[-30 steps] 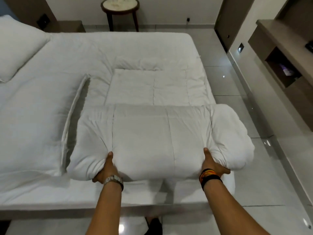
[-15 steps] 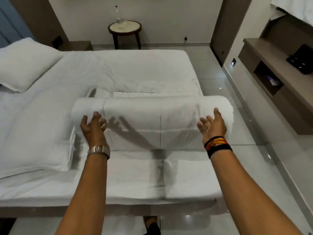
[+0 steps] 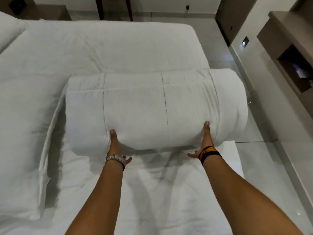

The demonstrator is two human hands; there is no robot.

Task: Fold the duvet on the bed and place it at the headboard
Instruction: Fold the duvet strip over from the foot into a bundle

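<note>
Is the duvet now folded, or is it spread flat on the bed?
Folded. The duvet lies as a thick stacked bundle with layered edges, and both hands press its near side.

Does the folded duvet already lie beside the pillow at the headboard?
No, the folded duvet lies near the bed's right edge between both hands, apart from the pillow at far left.

Folded white quilted duvet bundle [image 3: 152, 111] on white-sheeted bed [image 3: 105, 48], centre, right end overhanging bed edge at 3 o'clock. Left hand [image 3: 116, 146] at 7 o'clock of bundle, right hand [image 3: 205, 141] at 5 o'clock, both against its near face. White pillow [image 3: 8, 29] at 10 o'clock. Dark wooden table legs [image 3: 114, 7] behind bed, 12 o'clock. Brown wall shelf unit [image 3: 288, 53] at 2 o'clock.
</note>
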